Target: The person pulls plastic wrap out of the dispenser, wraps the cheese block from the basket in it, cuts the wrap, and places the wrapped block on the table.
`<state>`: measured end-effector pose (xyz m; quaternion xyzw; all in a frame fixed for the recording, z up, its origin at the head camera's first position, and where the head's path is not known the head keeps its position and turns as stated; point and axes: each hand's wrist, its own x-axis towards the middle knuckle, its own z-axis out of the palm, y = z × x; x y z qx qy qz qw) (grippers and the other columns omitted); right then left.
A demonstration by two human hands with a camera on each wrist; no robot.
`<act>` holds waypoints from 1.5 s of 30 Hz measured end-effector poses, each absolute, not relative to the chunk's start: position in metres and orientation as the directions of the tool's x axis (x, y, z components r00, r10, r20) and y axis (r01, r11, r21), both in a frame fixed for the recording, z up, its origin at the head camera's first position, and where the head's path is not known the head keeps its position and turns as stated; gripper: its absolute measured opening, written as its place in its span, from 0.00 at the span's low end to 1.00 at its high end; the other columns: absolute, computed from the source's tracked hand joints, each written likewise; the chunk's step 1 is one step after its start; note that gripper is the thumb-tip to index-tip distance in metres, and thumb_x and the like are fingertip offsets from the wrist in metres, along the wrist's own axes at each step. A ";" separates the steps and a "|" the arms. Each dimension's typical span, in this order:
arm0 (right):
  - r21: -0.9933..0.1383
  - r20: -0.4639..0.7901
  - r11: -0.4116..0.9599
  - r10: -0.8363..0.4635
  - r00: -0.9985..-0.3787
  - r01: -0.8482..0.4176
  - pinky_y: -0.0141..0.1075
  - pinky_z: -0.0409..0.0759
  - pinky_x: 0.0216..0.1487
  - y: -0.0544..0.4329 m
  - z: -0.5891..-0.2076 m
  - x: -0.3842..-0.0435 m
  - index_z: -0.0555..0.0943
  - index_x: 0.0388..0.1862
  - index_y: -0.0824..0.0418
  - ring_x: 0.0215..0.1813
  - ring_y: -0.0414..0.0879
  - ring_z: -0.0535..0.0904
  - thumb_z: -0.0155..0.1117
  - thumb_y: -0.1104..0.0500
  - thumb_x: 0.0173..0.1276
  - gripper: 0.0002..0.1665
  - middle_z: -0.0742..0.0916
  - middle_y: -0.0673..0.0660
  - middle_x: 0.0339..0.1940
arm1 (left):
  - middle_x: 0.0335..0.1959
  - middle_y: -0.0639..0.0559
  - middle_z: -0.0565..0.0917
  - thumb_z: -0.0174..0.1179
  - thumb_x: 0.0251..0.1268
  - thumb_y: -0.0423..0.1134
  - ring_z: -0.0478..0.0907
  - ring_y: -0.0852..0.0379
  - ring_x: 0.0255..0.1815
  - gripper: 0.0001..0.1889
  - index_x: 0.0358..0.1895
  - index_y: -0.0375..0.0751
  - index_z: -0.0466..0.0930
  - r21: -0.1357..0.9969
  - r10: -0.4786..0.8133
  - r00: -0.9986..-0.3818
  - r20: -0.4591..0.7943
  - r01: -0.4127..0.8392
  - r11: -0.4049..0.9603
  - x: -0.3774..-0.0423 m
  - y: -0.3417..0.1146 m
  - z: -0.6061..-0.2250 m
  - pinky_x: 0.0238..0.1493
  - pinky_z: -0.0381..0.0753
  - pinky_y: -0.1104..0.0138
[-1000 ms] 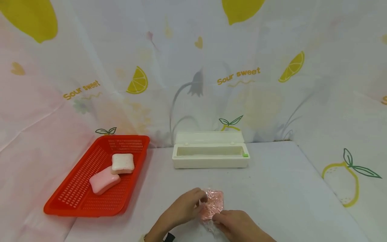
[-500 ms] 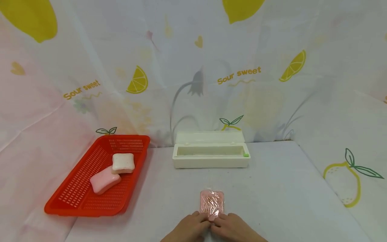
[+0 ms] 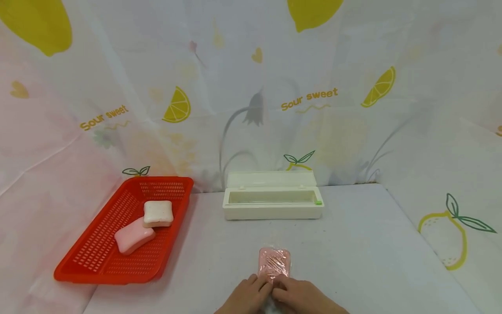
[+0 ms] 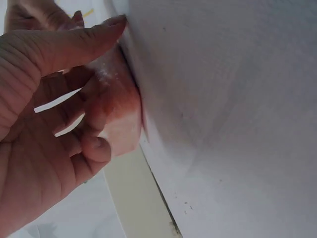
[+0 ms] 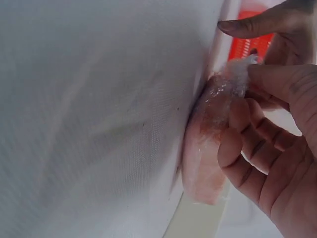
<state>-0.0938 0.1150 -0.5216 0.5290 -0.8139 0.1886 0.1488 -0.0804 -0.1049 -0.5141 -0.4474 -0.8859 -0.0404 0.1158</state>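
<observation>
A pink soap bar [image 3: 274,261] wrapped in shiny clear plastic film lies flat on the table before me. Both hands meet at its near end. My left hand [image 3: 248,293] rests bent fingertips on the wrapped bar; in the left wrist view its thumb [image 4: 94,44] stretches out, away from the film. In the right wrist view my right hand [image 5: 282,148] pinches a gathered bit of plastic film [image 5: 242,69] between thumb and index finger, its other fingers lying against the bar. The near end of the bar is partly hidden by the fingers in the head view.
At the left stands a red basket [image 3: 166,257] holding a white soap bar [image 3: 158,213] and a pink soap bar [image 3: 134,235]. A white long box [image 3: 273,213] with raised lid and green slider [image 3: 318,202] stands at the back, against a lemon-print cloth [image 3: 345,131].
The left hand has come down from the bar's left side to its near end, beside the right hand. The bar now lies straighter, its film smoother on top.
</observation>
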 end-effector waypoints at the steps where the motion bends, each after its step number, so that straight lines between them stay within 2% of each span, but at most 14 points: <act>1: -0.175 0.444 0.366 -0.799 -0.405 -0.914 0.15 0.60 0.30 0.116 -0.520 -0.093 0.75 0.40 0.51 0.29 0.29 0.63 0.68 0.58 0.65 0.10 0.73 0.43 0.35 | 0.41 0.59 0.73 0.73 0.48 0.57 0.65 0.64 0.34 0.25 0.44 0.47 0.76 -0.059 0.777 -0.573 0.260 0.794 0.605 -0.080 -0.105 -0.514 0.26 0.58 0.78; 5: -0.257 0.379 0.388 -0.802 -0.461 -0.885 0.15 0.61 0.30 0.116 -0.515 -0.089 0.74 0.43 0.52 0.29 0.28 0.63 0.59 0.54 0.75 0.04 0.72 0.41 0.33 | 0.40 0.58 0.73 0.69 0.53 0.58 0.67 0.62 0.36 0.19 0.40 0.50 0.81 -0.151 0.752 -0.546 0.369 0.763 0.628 -0.082 -0.102 -0.519 0.27 0.61 0.77; 7: -0.281 0.333 0.420 -0.801 -0.498 -0.863 0.16 0.61 0.29 0.115 -0.513 -0.087 0.72 0.42 0.53 0.29 0.28 0.61 0.55 0.54 0.77 0.04 0.69 0.40 0.31 | 0.41 0.57 0.74 0.68 0.55 0.54 0.68 0.61 0.38 0.14 0.38 0.51 0.82 -0.155 0.741 -0.531 0.412 0.760 0.631 -0.084 -0.102 -0.521 0.29 0.64 0.76; 10: -0.223 0.351 0.462 -0.783 -0.513 -0.858 0.18 0.63 0.30 0.112 -0.513 -0.087 0.72 0.41 0.53 0.30 0.29 0.64 0.55 0.54 0.77 0.05 0.71 0.40 0.31 | 0.42 0.57 0.74 0.68 0.55 0.51 0.70 0.61 0.41 0.12 0.37 0.51 0.81 -0.113 0.732 -0.536 0.421 0.769 0.629 -0.085 -0.102 -0.520 0.32 0.67 0.75; 15: 0.022 0.542 0.495 -0.736 -0.406 -0.869 0.25 0.70 0.35 0.108 -0.517 -0.093 0.75 0.39 0.53 0.39 0.36 0.73 0.55 0.52 0.77 0.08 0.77 0.44 0.36 | 0.40 0.58 0.76 0.68 0.57 0.44 0.72 0.62 0.41 0.10 0.38 0.48 0.78 -0.086 0.719 -0.553 0.421 0.765 0.639 -0.084 -0.103 -0.515 0.34 0.68 0.75; 17: 0.033 0.567 0.484 -0.730 -0.383 -0.874 0.26 0.72 0.38 0.108 -0.517 -0.094 0.75 0.39 0.54 0.42 0.37 0.74 0.59 0.51 0.73 0.08 0.77 0.44 0.37 | 0.39 0.58 0.77 0.68 0.56 0.40 0.73 0.62 0.40 0.10 0.38 0.47 0.78 -0.092 0.713 -0.554 0.429 0.759 0.645 -0.084 -0.103 -0.515 0.34 0.69 0.75; 20: -0.034 0.563 0.449 -0.730 -0.388 -0.893 0.26 0.73 0.43 0.108 -0.516 -0.093 0.75 0.41 0.55 0.43 0.36 0.73 0.71 0.51 0.62 0.16 0.77 0.44 0.39 | 0.37 0.58 0.78 0.70 0.53 0.38 0.74 0.62 0.39 0.11 0.38 0.46 0.78 -0.104 0.711 -0.554 0.433 0.753 0.650 -0.084 -0.102 -0.515 0.34 0.71 0.74; 23: -0.084 0.564 0.450 -0.714 -0.415 -0.889 0.24 0.74 0.42 0.108 -0.514 -0.093 0.75 0.42 0.55 0.41 0.35 0.74 0.77 0.52 0.55 0.22 0.78 0.43 0.39 | 0.33 0.58 0.78 0.71 0.51 0.37 0.74 0.62 0.36 0.13 0.38 0.45 0.78 -0.104 0.711 -0.561 0.423 0.750 0.653 -0.085 -0.102 -0.515 0.32 0.71 0.74; 28: -0.203 0.572 0.468 -0.656 -0.492 -0.860 0.21 0.71 0.33 0.106 -0.511 -0.095 0.77 0.40 0.55 0.31 0.30 0.72 0.68 0.57 0.67 0.08 0.79 0.42 0.30 | 0.28 0.57 0.76 0.69 0.49 0.33 0.71 0.62 0.31 0.12 0.36 0.43 0.75 -0.024 0.687 -0.600 0.410 0.746 0.666 -0.084 -0.099 -0.512 0.29 0.67 0.74; 31: -0.346 0.550 0.453 -0.612 -0.569 -0.822 0.17 0.68 0.30 0.105 -0.511 -0.096 0.76 0.37 0.56 0.28 0.27 0.67 0.66 0.59 0.69 0.06 0.79 0.41 0.27 | 0.25 0.58 0.74 0.68 0.49 0.31 0.68 0.63 0.28 0.12 0.33 0.44 0.73 0.045 0.659 -0.608 0.443 0.749 0.661 -0.086 -0.098 -0.511 0.28 0.64 0.75; 34: -0.428 0.524 0.462 -0.574 -0.630 -0.777 0.17 0.68 0.30 0.104 -0.511 -0.098 0.76 0.37 0.56 0.28 0.25 0.67 0.67 0.62 0.67 0.07 0.80 0.40 0.27 | 0.22 0.60 0.70 0.68 0.52 0.32 0.63 0.65 0.25 0.12 0.32 0.44 0.72 0.083 0.636 -0.591 0.496 0.762 0.643 -0.089 -0.097 -0.513 0.27 0.59 0.77; 38: -0.485 0.487 0.500 -0.528 -0.696 -0.718 0.20 0.71 0.30 0.100 -0.511 -0.100 0.78 0.38 0.55 0.29 0.26 0.71 0.69 0.62 0.65 0.07 0.83 0.41 0.29 | 0.20 0.61 0.68 0.68 0.53 0.33 0.59 0.65 0.21 0.12 0.32 0.43 0.71 0.091 0.608 -0.567 0.556 0.769 0.633 -0.094 -0.094 -0.517 0.25 0.53 0.79; 42: -0.519 0.467 0.531 -0.480 -0.743 -0.670 0.23 0.74 0.30 0.097 -0.513 -0.101 0.79 0.39 0.54 0.30 0.27 0.74 0.70 0.61 0.65 0.08 0.84 0.41 0.30 | 0.19 0.62 0.69 0.67 0.54 0.31 0.59 0.67 0.20 0.12 0.35 0.42 0.71 0.182 0.563 -0.620 0.547 0.744 0.643 -0.097 -0.092 -0.519 0.23 0.54 0.79; 45: -0.470 0.496 0.568 -0.464 -0.734 -0.676 0.23 0.72 0.29 0.096 -0.515 -0.101 0.80 0.40 0.53 0.29 0.27 0.72 0.73 0.61 0.61 0.10 0.81 0.40 0.30 | 0.21 0.63 0.70 0.65 0.56 0.32 0.59 0.69 0.22 0.11 0.38 0.43 0.71 0.238 0.545 -0.660 0.518 0.723 0.649 -0.097 -0.092 -0.519 0.24 0.55 0.80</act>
